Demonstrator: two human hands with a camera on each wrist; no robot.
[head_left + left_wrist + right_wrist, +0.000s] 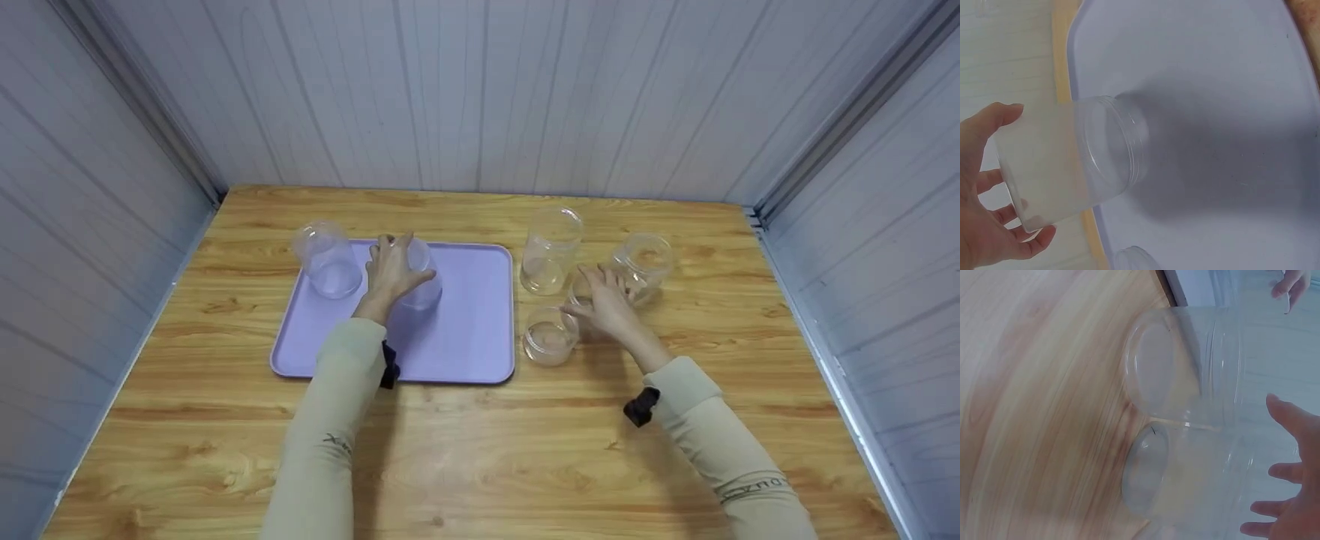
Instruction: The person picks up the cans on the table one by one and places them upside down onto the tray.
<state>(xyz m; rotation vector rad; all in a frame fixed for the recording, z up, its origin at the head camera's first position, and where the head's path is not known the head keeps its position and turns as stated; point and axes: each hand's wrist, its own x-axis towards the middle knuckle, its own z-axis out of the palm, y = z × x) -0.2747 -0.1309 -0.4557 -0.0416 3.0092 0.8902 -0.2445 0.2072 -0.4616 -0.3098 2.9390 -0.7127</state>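
Note:
My left hand (390, 271) grips a clear plastic jar (424, 289) by its base end, thumb on one side and fingers on the other. In the left wrist view the jar (1055, 163) points its threaded mouth down at the lilac tray (474, 341); whether it touches cannot be told. My right hand (609, 304) is spread above a group of clear jars on the right. Closest to it are a front jar (551, 341) and another partly hidden by the fingers. The right wrist view shows the fingers apart from the jars' rims (1224, 365).
Another clear jar (331, 266) stands at the tray's back left corner. Behind the right hand are a tall jar (551, 251) and one farther right (645, 259), both on the wooden table (480, 457). White panelled walls (480, 97) enclose the back and sides.

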